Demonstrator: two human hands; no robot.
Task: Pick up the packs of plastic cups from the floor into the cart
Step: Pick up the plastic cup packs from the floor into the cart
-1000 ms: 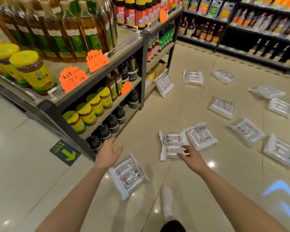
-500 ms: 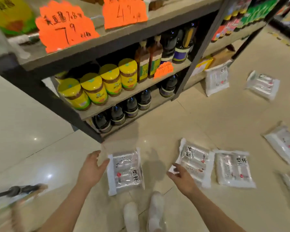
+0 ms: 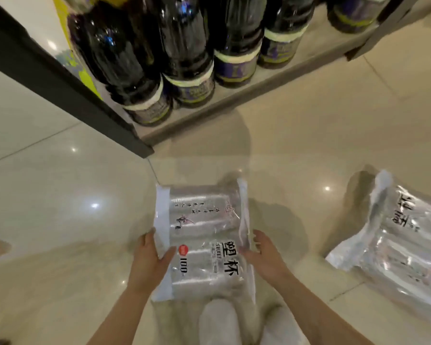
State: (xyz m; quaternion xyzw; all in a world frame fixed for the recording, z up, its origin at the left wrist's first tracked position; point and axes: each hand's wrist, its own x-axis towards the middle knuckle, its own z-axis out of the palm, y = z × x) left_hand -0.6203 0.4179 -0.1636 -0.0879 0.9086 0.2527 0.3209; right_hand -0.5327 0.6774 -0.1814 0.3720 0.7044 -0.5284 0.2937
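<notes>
**Operator:** Pack of plastic cups (image 3: 204,235), clear wrap with white side seams and black print, is right in front of me, low over the tiled floor (image 3: 60,220), just above my shoes (image 3: 219,322). I can't tell whether its far end touches the tiles.

**Observer:** What are your hands doing?

**Operator:** My left hand (image 3: 149,260) grips the pack's left seam, thumb curled over the top face beside the red sticker, fingers along the edge. My right hand (image 3: 264,255) is at the right seam, thumb reaching onto the top near the printed characters, fingers spread beside the edge. I can't tell if those fingers are under the wrap or only against it.

**Observer:** Anything else nearby?

**Operator:** A second pack (image 3: 396,250) lies on the floor to my right, apart from the one I hold, tilted, its near corner resting on the tiles. Ahead is the bottom shelf (image 3: 234,103) of a dark-framed rack, with dark bottles (image 3: 184,58) standing in a row, pale bands and purple labels round their bases. A dark frame post (image 3: 60,80) runs diagonally down to the floor on the left.

**Observer:** The cart?

**Operator:** I can't make one out from here.
</notes>
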